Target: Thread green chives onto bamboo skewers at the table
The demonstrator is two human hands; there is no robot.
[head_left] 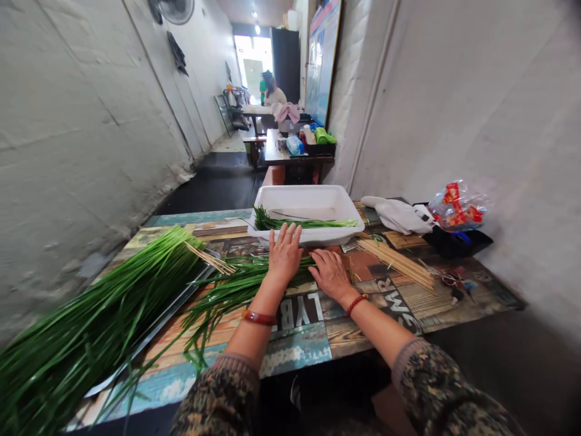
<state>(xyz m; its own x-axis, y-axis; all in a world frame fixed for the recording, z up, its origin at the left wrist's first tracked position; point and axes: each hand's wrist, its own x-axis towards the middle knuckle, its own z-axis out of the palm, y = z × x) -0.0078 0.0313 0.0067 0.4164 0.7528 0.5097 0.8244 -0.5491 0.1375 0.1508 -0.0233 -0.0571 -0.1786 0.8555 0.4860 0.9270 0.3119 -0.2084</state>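
My left hand lies with fingers stretched out over a loose spread of green garlic chives on the table. Fairly flat, the fingers of my right hand rest at the right end of the same chives, close to the left hand. Just beyond both hands is a white plastic tub with a small bunch of chives along its near side. To the left, a large heap of chives covers a metal tray, and a few bamboo skewers lie across its right edge.
More bamboo skewers lie on the patterned table at the right, near scissors. A white cloth and a clear bag with red printing are behind them. Farther back, a person sits near another table.
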